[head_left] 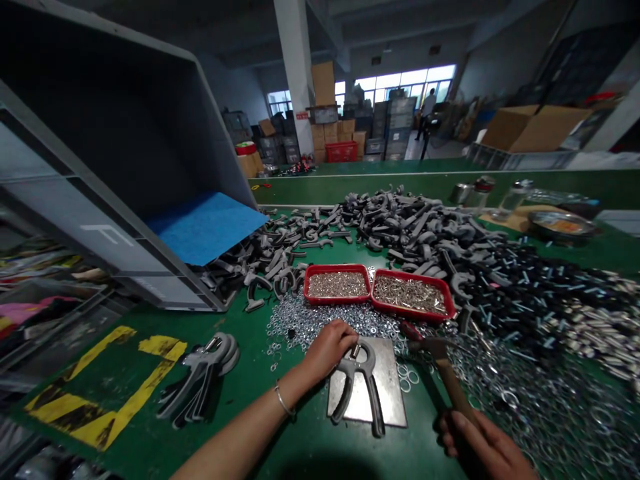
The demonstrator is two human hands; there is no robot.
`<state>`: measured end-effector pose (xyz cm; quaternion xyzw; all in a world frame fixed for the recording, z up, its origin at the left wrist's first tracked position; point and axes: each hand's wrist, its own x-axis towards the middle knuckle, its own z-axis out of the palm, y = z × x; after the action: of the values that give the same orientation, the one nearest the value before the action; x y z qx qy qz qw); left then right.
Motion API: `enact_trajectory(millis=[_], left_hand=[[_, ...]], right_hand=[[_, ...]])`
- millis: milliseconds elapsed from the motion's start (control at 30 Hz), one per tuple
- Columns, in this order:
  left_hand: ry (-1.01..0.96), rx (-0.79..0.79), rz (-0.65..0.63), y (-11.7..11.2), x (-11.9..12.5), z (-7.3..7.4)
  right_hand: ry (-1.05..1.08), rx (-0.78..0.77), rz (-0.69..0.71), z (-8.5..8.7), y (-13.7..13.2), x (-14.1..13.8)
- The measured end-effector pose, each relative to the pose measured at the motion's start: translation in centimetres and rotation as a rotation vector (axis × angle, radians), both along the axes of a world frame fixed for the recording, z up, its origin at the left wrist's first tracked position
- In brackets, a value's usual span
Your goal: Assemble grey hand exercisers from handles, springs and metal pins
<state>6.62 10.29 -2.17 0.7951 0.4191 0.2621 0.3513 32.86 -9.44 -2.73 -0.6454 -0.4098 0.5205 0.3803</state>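
A grey hand grip exerciser [371, 373] with a small spring near its top lies on a square metal plate [394, 393], its two handles pointing towards me. My left hand [332, 341] is closed at the upper left of this hand grip, its fingertips curled by the spring; any small part between them is hidden. In my right hand [480, 437] is a hammer [453, 383], held by its wooden handle, its head raised right of the plate. Beyond the plate, two red trays hold small metal pins: the left tray [337, 300] and the right tray [413, 311].
Grey handle parts [420, 223] are heaped at the back. Washers and nuts [310, 323] lie around the trays, with metal rings [545, 413] at right. Several hand grips [207, 377] are stacked at left near yellow tape [135, 397]. A large grey crate [210, 133] stands tipped at left.
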Motion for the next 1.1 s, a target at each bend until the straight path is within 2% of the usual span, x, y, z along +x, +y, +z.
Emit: enact_trajectory(millis=[300, 367, 500, 567, 633, 700, 800, 900, 967, 1100], left_hand=[[0.125, 0.075, -0.009, -0.3, 0.9, 0.2], [0.189, 0.184, -0.035, -0.5, 0.9, 0.0], [0.346, 0.538, -0.183, -0.5, 0.9, -1.0], [0.391, 0.615, -0.248, -0.3, 0.8, -1.3], [0.381, 0.580, -0.229, -0.4, 0.5, -1.4], [0.315, 0.500, -0.121, -0.9, -0.1, -1.3], [0.220, 0.379, 0.041, -2.6, -1.5, -0.8], [0.243, 0.271, 0.023, -4.6, -2.6, 0.0], [0.284, 0.214, -0.011, -5.4, -2.7, 0.4], [0.331, 0.134, 0.027, -5.7, -2.0, 0.4]], right_hand=[[0.029, 0.035, 0.007, -0.4, 0.3, -0.4], [0.012, 0.044, 0.015, -0.3, 0.2, -0.5], [-0.089, 0.075, 0.022, 0.4, 0.2, -0.9], [-0.131, 0.055, 0.051, 1.0, 0.4, -1.0], [-0.192, 0.013, 0.119, 1.9, 0.9, -0.8], [-0.297, 0.016, 0.191, 3.3, 1.7, -0.6], [-0.437, 0.100, 0.237, 6.1, 3.0, -1.0], [-0.499, 0.149, 0.262, 8.3, 4.4, -2.1], [-0.550, 0.180, 0.305, 8.4, 5.6, -2.9], [-0.614, 0.132, 0.468, 7.0, 8.0, -3.7]])
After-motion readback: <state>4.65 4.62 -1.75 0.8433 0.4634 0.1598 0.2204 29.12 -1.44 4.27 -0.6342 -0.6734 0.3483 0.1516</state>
